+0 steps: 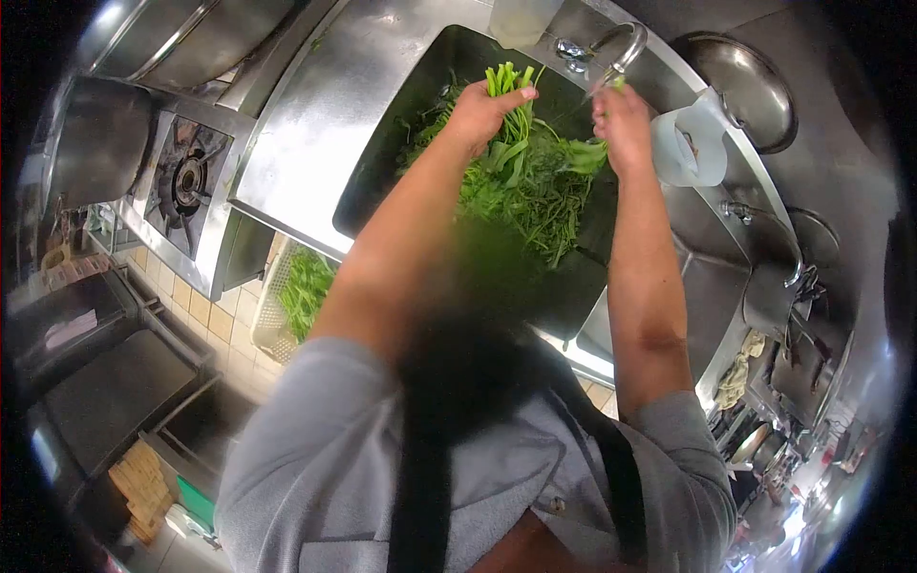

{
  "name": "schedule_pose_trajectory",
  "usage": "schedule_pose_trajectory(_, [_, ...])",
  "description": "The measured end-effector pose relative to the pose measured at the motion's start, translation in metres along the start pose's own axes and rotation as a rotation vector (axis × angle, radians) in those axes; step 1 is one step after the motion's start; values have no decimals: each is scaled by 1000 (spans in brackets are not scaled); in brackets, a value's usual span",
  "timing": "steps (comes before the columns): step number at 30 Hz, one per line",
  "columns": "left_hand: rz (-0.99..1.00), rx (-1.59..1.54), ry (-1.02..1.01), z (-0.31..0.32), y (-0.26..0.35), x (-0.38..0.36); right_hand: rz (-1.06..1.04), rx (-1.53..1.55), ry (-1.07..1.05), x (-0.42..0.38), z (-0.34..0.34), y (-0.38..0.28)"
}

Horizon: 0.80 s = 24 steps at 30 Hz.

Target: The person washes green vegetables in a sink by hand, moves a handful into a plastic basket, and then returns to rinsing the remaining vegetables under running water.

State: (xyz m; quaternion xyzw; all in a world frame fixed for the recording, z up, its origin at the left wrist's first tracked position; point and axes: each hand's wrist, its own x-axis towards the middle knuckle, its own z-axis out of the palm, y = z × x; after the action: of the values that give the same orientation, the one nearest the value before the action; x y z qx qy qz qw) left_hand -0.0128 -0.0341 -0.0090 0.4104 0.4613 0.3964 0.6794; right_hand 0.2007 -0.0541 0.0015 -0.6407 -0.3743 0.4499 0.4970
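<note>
My left hand (pixel 480 116) is closed around a bunch of leafy greens (pixel 517 122), with the pale cut stem ends sticking up past the thumb. Close to the tap, my right hand (pixel 623 126) is closed on a leafy green stem; a bit of green shows above the fingers and a broad leaf (pixel 585 157) hangs at the wrist. Beneath both hands, a dark sink basin (pixel 382 181) holds a heap of loose greens (pixel 535 196). A dark blur hides the near part of the basin.
A curved tap (pixel 626 55) rises at the basin's far edge. Right of it stands a white plastic container (pixel 680 153). A steel counter (pixel 296 143) and a gas burner (pixel 188 181) lie left. Below the counter, a pale basket (pixel 272 320) holds more greens.
</note>
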Motion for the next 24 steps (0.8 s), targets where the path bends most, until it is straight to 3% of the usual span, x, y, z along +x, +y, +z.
schedule_pose_trajectory(1, [35, -6, -80, 0, -9, 5, -20, -204, 11, -7, 11, -7])
schedule_pose_trajectory(2, [33, -5, -86, 2, -12, 6, -18, -203, 16, -8, 18, -3])
schedule_pose_trajectory(4, [54, 79, -135, 10, -17, 8, -205, -395, -128, -2, 26, 11])
schedule_pose_trajectory(5, [55, 189, -137, 11, -17, 10, -162, -436, -157, 0, 28, 12])
schedule_pose_trajectory(9, [73, 219, -155, 6, -22, 12, -133, -357, -99, 1, 24, 12])
schedule_pose_trajectory(12, [158, 59, -125, -9, -38, 20, -17, -160, -19, 8, 11, 5])
schedule_pose_trajectory(14, [76, 424, 40, -25, -35, 25, -70, -85, -71, 4, 4, -9])
schedule_pose_trajectory(16, [81, 521, 39, -32, -26, 32, -78, -111, -130, 7, 2, -13])
schedule_pose_trajectory(18, [265, 203, -132, -19, -11, 30, -118, -189, -171, 6, 9, -14])
schedule_pose_trajectory(22, [242, 183, -323, 5, 19, 32, -75, -173, -239, 6, 19, -15])
schedule_pose_trajectory(24, [212, 206, -296, 6, 18, 37, -53, -117, -292, 4, 18, -18])
